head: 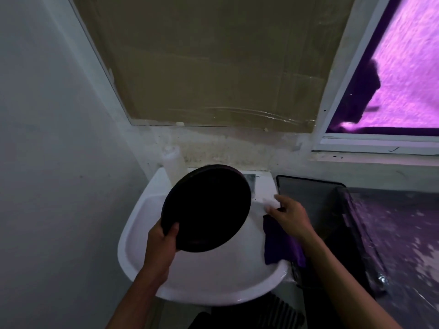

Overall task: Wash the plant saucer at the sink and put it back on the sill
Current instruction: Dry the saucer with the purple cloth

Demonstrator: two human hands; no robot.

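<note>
sink [142, 252]: white basin set near-centre under the window | saucer [206, 208]: dark, held tilted over the basin, likely for rinsing | left hand [161, 243]: clamped on the saucer's near rim | right hand [290, 216]: reached right toward a purple cloth [282, 245], grip unclear

A dim home washroom corner: white basin [190, 281] at six o'clock, pale bottle [172, 162] on its rim, frosted window [403, 67] at two, cardboard-covered pane [213, 55] at twelve.
</note>
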